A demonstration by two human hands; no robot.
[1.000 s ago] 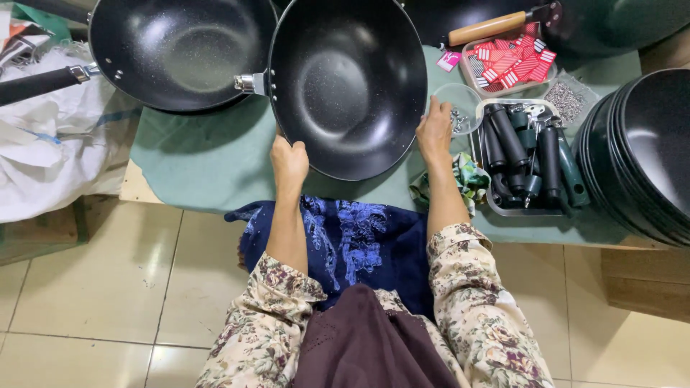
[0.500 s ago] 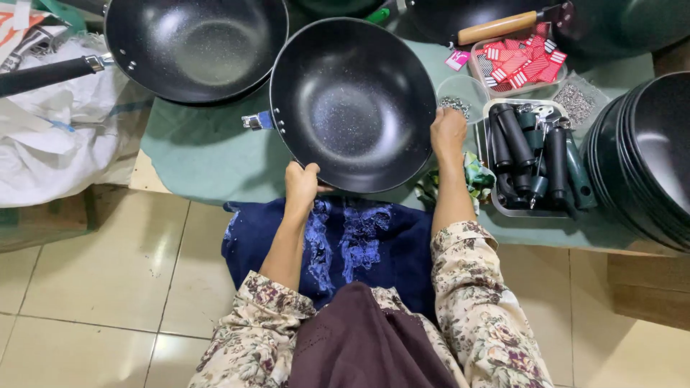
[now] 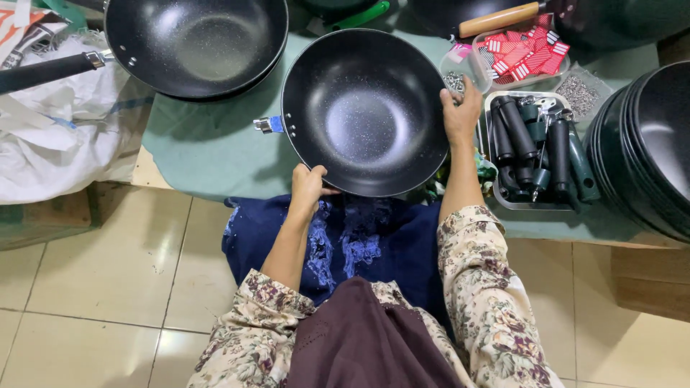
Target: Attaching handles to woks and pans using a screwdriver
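I hold a black speckled wok [image 3: 363, 108] by its rim over the near edge of a green-covered table [image 3: 208, 147]. My left hand [image 3: 307, 188] grips the near left rim. My right hand [image 3: 462, 113] grips the right rim. A short metal handle bracket [image 3: 267, 125] sticks out from the wok's left side, with no handle on it. The wok's inside faces up toward me.
A second black pan [image 3: 194, 43] with a long handle lies at the upper left. A tray of black handles [image 3: 535, 147] sits right of the wok, with red tags [image 3: 525, 52] and small screws [image 3: 578, 90] behind. Stacked black woks [image 3: 647, 144] fill the right. White sacking [image 3: 61, 136] lies left.
The wok has turned and come nearer to me; its bracket swung from the top left down to the left. My left hand shifted along the near rim.
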